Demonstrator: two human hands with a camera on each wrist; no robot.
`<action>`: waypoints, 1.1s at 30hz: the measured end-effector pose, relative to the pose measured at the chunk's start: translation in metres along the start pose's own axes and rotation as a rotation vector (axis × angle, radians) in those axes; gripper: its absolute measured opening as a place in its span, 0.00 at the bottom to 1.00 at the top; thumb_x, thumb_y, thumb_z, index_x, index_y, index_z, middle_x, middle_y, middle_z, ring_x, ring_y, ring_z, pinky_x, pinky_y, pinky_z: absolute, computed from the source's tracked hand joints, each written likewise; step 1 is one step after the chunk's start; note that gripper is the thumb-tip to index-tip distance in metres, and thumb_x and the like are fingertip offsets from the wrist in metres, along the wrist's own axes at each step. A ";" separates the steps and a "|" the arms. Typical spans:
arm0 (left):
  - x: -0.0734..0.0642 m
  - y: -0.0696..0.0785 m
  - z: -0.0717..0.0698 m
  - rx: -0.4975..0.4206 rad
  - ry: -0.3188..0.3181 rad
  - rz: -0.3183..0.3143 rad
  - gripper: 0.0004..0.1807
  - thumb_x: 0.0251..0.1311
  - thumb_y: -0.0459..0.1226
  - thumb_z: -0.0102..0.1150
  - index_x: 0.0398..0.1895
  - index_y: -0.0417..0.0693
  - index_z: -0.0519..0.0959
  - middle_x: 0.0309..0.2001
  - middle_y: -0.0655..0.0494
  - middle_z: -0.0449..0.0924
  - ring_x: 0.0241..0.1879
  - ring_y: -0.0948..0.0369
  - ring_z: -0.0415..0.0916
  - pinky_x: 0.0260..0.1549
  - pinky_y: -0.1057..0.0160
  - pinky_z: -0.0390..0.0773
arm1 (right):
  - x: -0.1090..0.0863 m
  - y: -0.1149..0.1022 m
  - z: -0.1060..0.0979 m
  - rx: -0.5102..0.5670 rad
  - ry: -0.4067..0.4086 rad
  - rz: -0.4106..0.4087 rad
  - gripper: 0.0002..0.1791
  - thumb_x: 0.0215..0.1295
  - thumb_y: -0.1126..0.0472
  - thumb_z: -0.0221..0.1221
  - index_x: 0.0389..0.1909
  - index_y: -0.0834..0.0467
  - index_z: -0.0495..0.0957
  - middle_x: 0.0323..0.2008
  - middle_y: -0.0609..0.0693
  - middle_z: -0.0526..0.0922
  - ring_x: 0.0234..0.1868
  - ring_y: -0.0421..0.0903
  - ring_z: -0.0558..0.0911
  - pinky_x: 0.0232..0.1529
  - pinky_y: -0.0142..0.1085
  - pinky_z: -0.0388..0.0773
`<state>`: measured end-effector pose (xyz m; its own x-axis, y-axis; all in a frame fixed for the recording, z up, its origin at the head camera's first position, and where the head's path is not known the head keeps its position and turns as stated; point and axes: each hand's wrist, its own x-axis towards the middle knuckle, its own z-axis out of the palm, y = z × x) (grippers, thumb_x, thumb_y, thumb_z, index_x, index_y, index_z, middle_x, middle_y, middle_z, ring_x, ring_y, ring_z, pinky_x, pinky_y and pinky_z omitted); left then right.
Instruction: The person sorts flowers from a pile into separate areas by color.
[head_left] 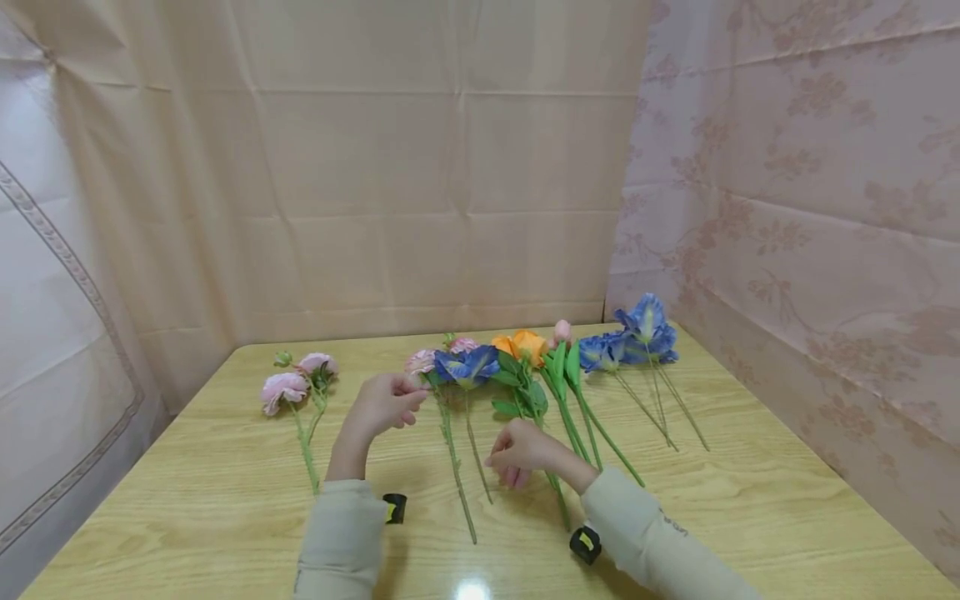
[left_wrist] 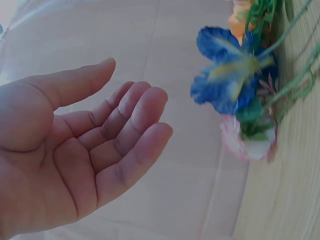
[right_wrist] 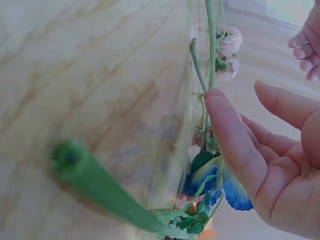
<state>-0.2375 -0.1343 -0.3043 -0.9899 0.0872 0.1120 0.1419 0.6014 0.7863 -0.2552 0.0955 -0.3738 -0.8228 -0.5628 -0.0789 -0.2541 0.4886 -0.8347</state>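
My left hand [head_left: 384, 406] hovers left of a blue flower [head_left: 467, 367] and a pink flower [head_left: 422, 362]. In the left wrist view its palm [left_wrist: 55, 165] faces the camera, fingers loosely bent, with nothing held. My right hand [head_left: 521, 450] is beside the thin stem of the blue flower, over the lower stem of the orange flower [head_left: 522, 346]. The right wrist view shows its fingers [right_wrist: 240, 145] relaxed and the thumb apart, holding nothing. One fingertip appears close to a thin stem [right_wrist: 198, 65]; whether they touch I cannot tell.
Pink flowers [head_left: 284, 390] lie on the left of the wooden table [head_left: 225, 517]. Right of the orange flower are a pink tulip [head_left: 562, 332] with green stems and more blue flowers [head_left: 647, 329]. Black wrist pieces [head_left: 585, 544] show near both sleeves. Curtains stand behind.
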 end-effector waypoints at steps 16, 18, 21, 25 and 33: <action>-0.005 -0.041 -0.033 0.038 0.108 -0.146 0.11 0.58 0.34 0.53 0.34 0.30 0.74 0.27 0.45 0.77 0.22 0.58 0.77 0.23 0.61 0.77 | 0.000 0.003 0.001 -0.022 0.010 0.015 0.09 0.57 0.64 0.59 0.25 0.68 0.78 0.17 0.57 0.78 0.15 0.49 0.79 0.16 0.37 0.76; -0.008 -0.045 -0.037 0.074 0.141 -0.160 0.11 0.57 0.34 0.54 0.33 0.29 0.74 0.26 0.44 0.77 0.21 0.58 0.77 0.21 0.63 0.76 | 0.000 0.004 0.001 -0.021 0.006 0.011 0.09 0.57 0.64 0.59 0.25 0.68 0.79 0.17 0.56 0.78 0.15 0.49 0.79 0.16 0.37 0.76; -0.011 -0.052 -0.042 0.156 0.197 -0.180 0.11 0.55 0.34 0.55 0.30 0.29 0.76 0.22 0.44 0.77 0.20 0.56 0.76 0.21 0.61 0.74 | 0.000 0.005 0.001 -0.028 -0.001 0.005 0.10 0.57 0.64 0.59 0.24 0.68 0.79 0.17 0.56 0.78 0.14 0.47 0.78 0.16 0.37 0.76; -0.016 -0.065 -0.047 0.287 0.260 -0.206 0.10 0.52 0.33 0.55 0.26 0.29 0.77 0.24 0.39 0.77 0.26 0.47 0.75 0.29 0.52 0.73 | -0.001 0.005 0.000 -0.029 -0.012 -0.006 0.11 0.58 0.63 0.58 0.24 0.68 0.79 0.17 0.56 0.78 0.14 0.48 0.78 0.16 0.37 0.76; -0.019 -0.085 -0.049 0.369 0.285 -0.295 0.16 0.48 0.34 0.59 0.27 0.23 0.74 0.36 0.26 0.73 0.37 0.35 0.71 0.37 0.45 0.71 | -0.003 0.004 -0.001 -0.011 -0.021 -0.003 0.11 0.57 0.63 0.59 0.24 0.69 0.78 0.17 0.57 0.78 0.15 0.49 0.79 0.16 0.38 0.76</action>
<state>-0.2304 -0.2260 -0.3437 -0.9415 -0.3150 0.1196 -0.2014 0.8106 0.5498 -0.2544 0.0998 -0.3769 -0.8114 -0.5778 -0.0878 -0.2621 0.4939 -0.8291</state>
